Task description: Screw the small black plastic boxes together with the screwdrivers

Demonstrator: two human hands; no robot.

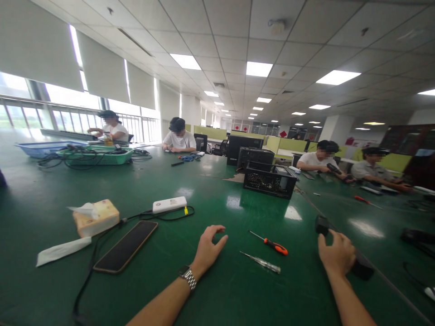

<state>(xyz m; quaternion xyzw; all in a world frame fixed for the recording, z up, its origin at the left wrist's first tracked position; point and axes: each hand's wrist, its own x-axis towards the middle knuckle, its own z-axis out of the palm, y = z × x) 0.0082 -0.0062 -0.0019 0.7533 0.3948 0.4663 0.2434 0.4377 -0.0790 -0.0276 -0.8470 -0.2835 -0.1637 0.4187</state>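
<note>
My left hand (209,246) rests on the green table (217,190) with a metal watch on the wrist; its fingers are loosely curled and hold nothing. My right hand (336,254) is wrapped around a black tool (360,267) lying on the table. Between the hands lie an orange-handled screwdriver (270,244) and a clear-handled screwdriver (261,262).
A phone (126,246), a white power bank (169,204) with a black cable, and a tissue pack (96,217) lie left. Open black computer cases (270,179) stand in the middle. Baskets of cables (97,155) sit far left. Several people work at the far side.
</note>
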